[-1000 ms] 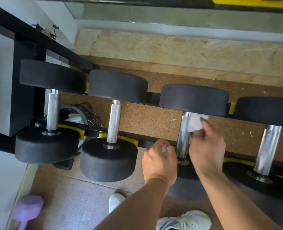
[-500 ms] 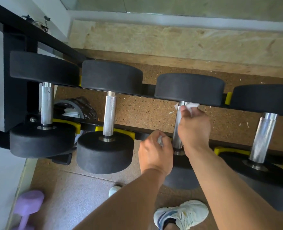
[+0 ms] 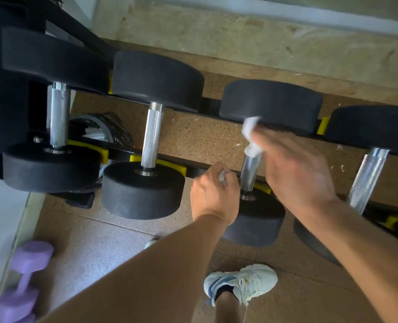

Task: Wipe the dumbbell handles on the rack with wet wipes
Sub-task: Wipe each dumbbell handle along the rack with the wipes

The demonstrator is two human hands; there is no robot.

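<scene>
- Dumbbell handle [image 3: 249,170], third from the left on the black rack [image 3: 207,106], is the one being wiped; it is knurled steel set between two black round heads.
- The right hand [image 3: 296,169] presses a white wet wipe [image 3: 251,138] against the handle's upper part; motion blur hides the fingers, so whether they are closed around the bar cannot be told.
- The left hand [image 3: 214,194] is closed in a fist just beside the handle's lower end, pinching a small wad of white wipe [image 3: 222,177]; it does not touch the bar.
- To do this step well, the wipe probably needs to wrap right round the bar and travel its full length with a twist, so the knurling and the underside get cleaned, including the collars by each head.
- Two handles to the left [image 3: 152,136] and one to the right [image 3: 365,178] lie bare.
- A purple dumbbell [image 3: 23,283] lies on the floor, beside a white sneaker [image 3: 242,283].
- No brand, label or weight marking can be read anywhere.
</scene>
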